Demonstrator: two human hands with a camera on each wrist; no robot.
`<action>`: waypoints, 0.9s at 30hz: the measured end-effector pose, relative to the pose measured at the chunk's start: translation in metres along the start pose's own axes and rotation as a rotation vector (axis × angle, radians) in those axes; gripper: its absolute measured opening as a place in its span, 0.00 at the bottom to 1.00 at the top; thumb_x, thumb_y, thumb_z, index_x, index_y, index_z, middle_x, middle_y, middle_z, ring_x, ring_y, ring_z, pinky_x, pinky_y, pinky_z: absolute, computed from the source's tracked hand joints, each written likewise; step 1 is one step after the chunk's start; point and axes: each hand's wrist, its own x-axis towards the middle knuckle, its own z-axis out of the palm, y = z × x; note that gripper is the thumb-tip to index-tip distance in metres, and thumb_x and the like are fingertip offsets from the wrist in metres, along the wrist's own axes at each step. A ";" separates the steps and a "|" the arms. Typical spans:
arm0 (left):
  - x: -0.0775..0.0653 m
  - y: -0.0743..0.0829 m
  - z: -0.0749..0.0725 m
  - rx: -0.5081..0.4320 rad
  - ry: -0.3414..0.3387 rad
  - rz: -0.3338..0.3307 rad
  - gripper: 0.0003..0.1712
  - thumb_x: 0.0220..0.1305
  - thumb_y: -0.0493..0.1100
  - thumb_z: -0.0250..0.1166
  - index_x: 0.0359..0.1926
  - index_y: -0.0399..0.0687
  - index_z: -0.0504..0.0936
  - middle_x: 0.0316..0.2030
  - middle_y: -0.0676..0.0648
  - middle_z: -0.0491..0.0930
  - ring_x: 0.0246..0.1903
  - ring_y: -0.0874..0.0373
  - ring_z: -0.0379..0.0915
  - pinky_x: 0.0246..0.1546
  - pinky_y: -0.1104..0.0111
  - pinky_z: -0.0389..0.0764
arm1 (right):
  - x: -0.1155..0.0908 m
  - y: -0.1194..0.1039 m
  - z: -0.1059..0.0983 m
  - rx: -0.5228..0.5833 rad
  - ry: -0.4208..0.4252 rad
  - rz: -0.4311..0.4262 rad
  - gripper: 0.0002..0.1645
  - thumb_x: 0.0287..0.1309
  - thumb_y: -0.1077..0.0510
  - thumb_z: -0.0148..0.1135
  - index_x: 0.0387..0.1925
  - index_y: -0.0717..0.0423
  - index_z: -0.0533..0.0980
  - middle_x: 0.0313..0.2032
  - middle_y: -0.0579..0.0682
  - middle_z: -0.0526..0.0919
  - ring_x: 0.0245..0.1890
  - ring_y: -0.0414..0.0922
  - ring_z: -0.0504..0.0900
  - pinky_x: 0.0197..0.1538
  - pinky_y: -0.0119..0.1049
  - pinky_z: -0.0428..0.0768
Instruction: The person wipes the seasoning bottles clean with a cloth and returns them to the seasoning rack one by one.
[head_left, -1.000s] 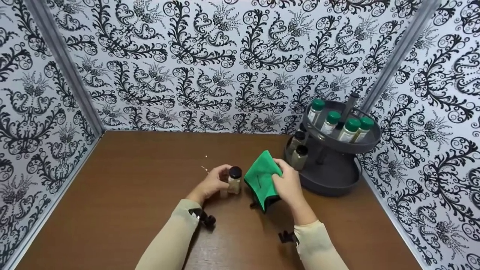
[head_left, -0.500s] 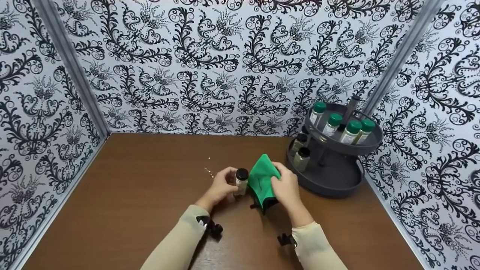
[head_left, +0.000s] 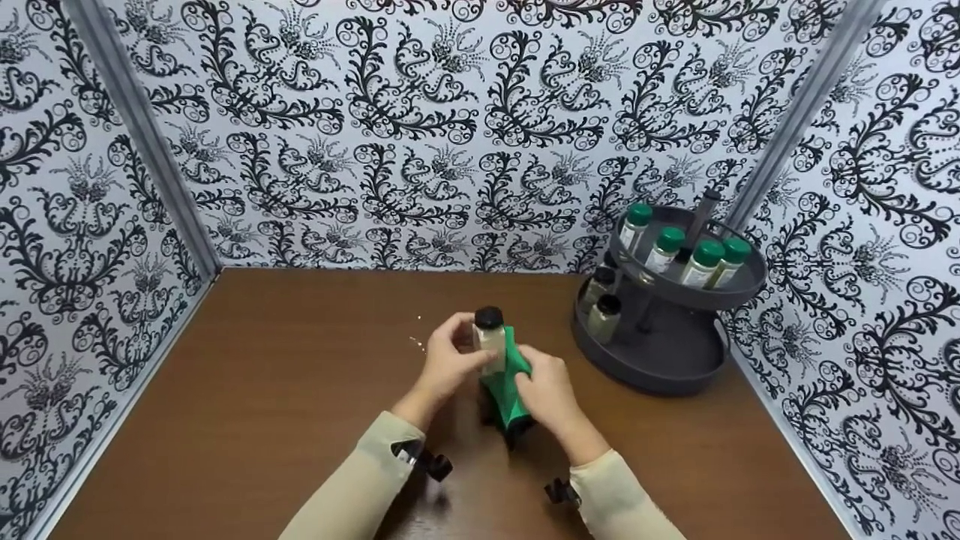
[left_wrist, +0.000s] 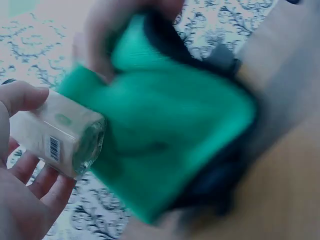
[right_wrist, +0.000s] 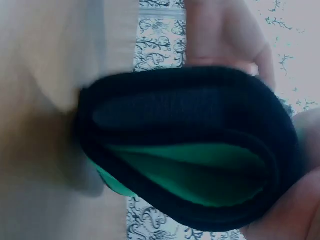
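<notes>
My left hand (head_left: 444, 367) grips a clear glass spice jar (head_left: 489, 339) with a black lid, held upright above the table. In the left wrist view the jar (left_wrist: 52, 132) has a pale label with a barcode, and its bottom edge is against or very near a green cloth (left_wrist: 150, 125). That cloth has black edging and is blurred there. My right hand (head_left: 553, 391) pinches the same green cloth (head_left: 510, 394) just right of the jar. In the right wrist view, the cloth's black edge (right_wrist: 185, 107) forms a pocket-like opening, green inside.
A dark grey two-tier turntable rack (head_left: 660, 364) stands at the back right. Several green-capped jars (head_left: 666, 251) are on its top tier, and black-lidded jars (head_left: 604, 319) on the lower. Small white specks (head_left: 418, 343) lie on the brown table (head_left: 300, 360). Patterned walls enclose it.
My left hand has lifted the spice jar and brought it right, up against the cloth. The right hand has moved left with the cloth, which now looks narrower, partly behind the jar.
</notes>
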 end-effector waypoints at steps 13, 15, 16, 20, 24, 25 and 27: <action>-0.004 -0.008 0.006 0.127 -0.115 0.003 0.28 0.47 0.29 0.80 0.53 0.39 0.86 0.40 0.39 0.87 0.38 0.57 0.82 0.42 0.63 0.87 | 0.004 -0.011 -0.018 0.199 0.264 0.053 0.33 0.53 0.74 0.57 0.58 0.51 0.87 0.53 0.55 0.91 0.29 0.45 0.79 0.31 0.33 0.75; -0.005 -0.007 0.005 0.129 -0.113 -0.002 0.28 0.47 0.29 0.80 0.52 0.40 0.86 0.40 0.39 0.87 0.38 0.57 0.82 0.41 0.64 0.87 | 0.005 -0.009 -0.015 0.196 0.256 0.049 0.31 0.53 0.74 0.58 0.57 0.54 0.87 0.52 0.56 0.91 0.30 0.45 0.79 0.32 0.33 0.76; -0.004 -0.005 0.005 0.127 -0.106 -0.005 0.28 0.47 0.28 0.79 0.52 0.40 0.86 0.40 0.39 0.87 0.38 0.57 0.82 0.42 0.65 0.87 | 0.006 -0.007 -0.011 0.191 0.233 0.054 0.31 0.54 0.74 0.58 0.57 0.55 0.87 0.51 0.57 0.91 0.30 0.44 0.79 0.32 0.32 0.76; -0.003 0.004 0.000 0.087 -0.069 -0.007 0.28 0.46 0.27 0.77 0.53 0.38 0.85 0.40 0.38 0.87 0.40 0.52 0.83 0.43 0.66 0.87 | 0.007 0.004 0.002 0.125 0.079 0.112 0.26 0.55 0.72 0.59 0.55 0.59 0.87 0.49 0.57 0.91 0.36 0.44 0.84 0.41 0.38 0.84; -0.001 0.007 -0.001 0.059 -0.064 -0.019 0.29 0.47 0.28 0.78 0.54 0.38 0.84 0.42 0.38 0.88 0.42 0.50 0.84 0.45 0.66 0.88 | 0.006 0.008 0.005 0.069 -0.012 0.172 0.25 0.57 0.69 0.59 0.55 0.58 0.87 0.51 0.56 0.91 0.44 0.47 0.86 0.51 0.46 0.86; -0.001 0.006 0.000 0.062 -0.065 -0.018 0.29 0.47 0.28 0.78 0.54 0.39 0.84 0.43 0.38 0.88 0.43 0.50 0.84 0.46 0.65 0.88 | 0.006 0.007 0.003 0.080 -0.011 0.183 0.25 0.57 0.69 0.59 0.55 0.57 0.87 0.52 0.56 0.91 0.45 0.48 0.87 0.51 0.47 0.86; -0.002 0.002 0.003 0.065 -0.066 -0.016 0.29 0.47 0.29 0.79 0.54 0.39 0.84 0.42 0.39 0.88 0.42 0.50 0.84 0.46 0.62 0.89 | 0.004 0.003 -0.002 0.113 0.019 0.194 0.27 0.56 0.70 0.58 0.56 0.56 0.87 0.53 0.56 0.91 0.45 0.47 0.86 0.50 0.44 0.85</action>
